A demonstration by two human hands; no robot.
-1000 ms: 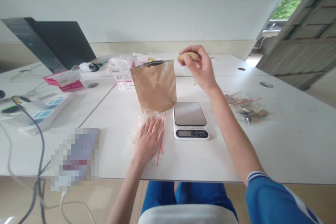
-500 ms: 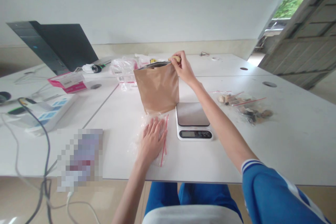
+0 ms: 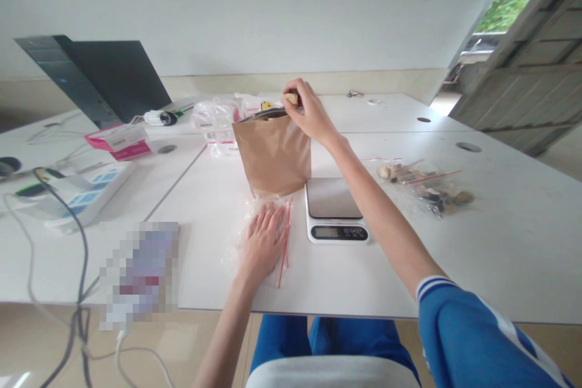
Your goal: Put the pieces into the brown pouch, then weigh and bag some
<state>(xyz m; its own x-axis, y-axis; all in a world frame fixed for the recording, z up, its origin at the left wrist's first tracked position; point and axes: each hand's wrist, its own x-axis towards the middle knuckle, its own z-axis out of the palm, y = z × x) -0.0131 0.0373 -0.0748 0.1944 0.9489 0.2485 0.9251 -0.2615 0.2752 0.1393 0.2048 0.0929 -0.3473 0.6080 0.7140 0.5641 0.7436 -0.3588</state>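
Observation:
A small dried mushroom point(image 3: 291, 99), pale tan with a dark side, is pinched in my right hand point(image 3: 309, 110). That hand is at the right end of the mouth of a brown paper pouch point(image 3: 275, 157), which stands upright and open at the top; its contents are hidden. My left hand point(image 3: 265, 236) lies flat, fingers spread, on clear zip bags point(image 3: 282, 257) with red seal strips. Right of these sits a white kitchen scale point(image 3: 337, 209) with a bare metal plate, partly behind my right forearm. Its display is unreadable.
Filled zip bags point(image 3: 436, 188) of similar mushrooms lie on the right. Behind the pouch are plastic-wrapped packs point(image 3: 216, 124). Leftward are a pink and white box point(image 3: 119, 140), a power strip point(image 3: 86, 197), dark cables point(image 3: 77, 242) and a black computer tower point(image 3: 91, 82).
My right hand, still pinching the mushroom, has moved slightly left over the pouch mouth, and the mushroom has turned to show a dark side. The left hand stays put.

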